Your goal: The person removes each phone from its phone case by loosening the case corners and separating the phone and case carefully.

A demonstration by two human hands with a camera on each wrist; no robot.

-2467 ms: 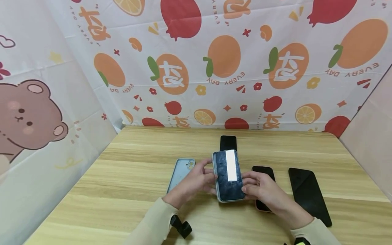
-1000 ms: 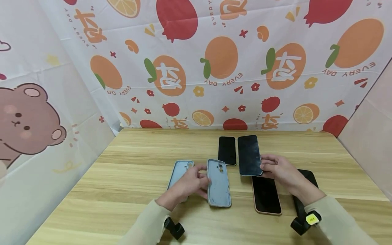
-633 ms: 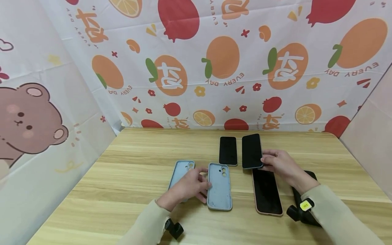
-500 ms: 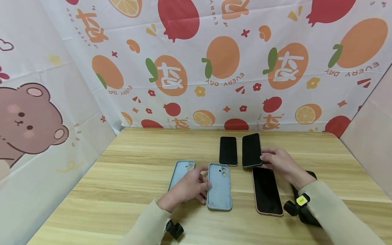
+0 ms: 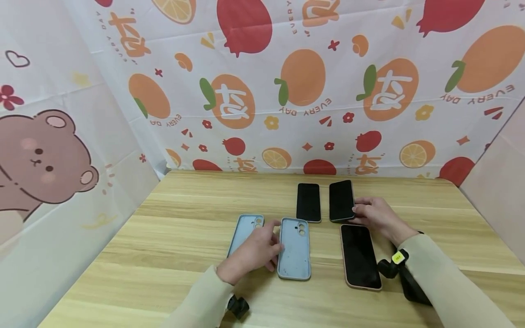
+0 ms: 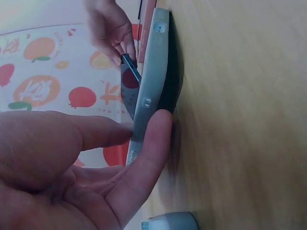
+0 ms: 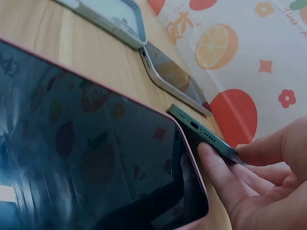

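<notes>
My left hand [image 5: 256,248] pinches the left long edge of a light blue phone case [image 5: 294,255], thumb on one side and fingers under the other. In the left wrist view that case [image 6: 152,72] is seen edge-on, raised slightly off the wood at this side. My right hand [image 5: 377,217] holds a dark phone [image 5: 341,200] by its right edge, tilted just above the table. Its green bottom edge with the charging port [image 7: 201,132] shows in the right wrist view. A second blue phone case [image 5: 244,230] lies partly hidden behind my left hand.
Left of the held phone lies a black phone [image 5: 308,202]. A phone in a pink case [image 5: 361,257] lies nearer, below my right hand. A larger black device [image 5: 414,289] is mostly covered by my right sleeve. A fruit-print cloth [image 5: 303,114] hangs behind the wooden table [image 5: 164,255].
The phone has come out of the blue case and moved right and back in my right hand, beside the black phone. My left hand has lowered the case to the table.
</notes>
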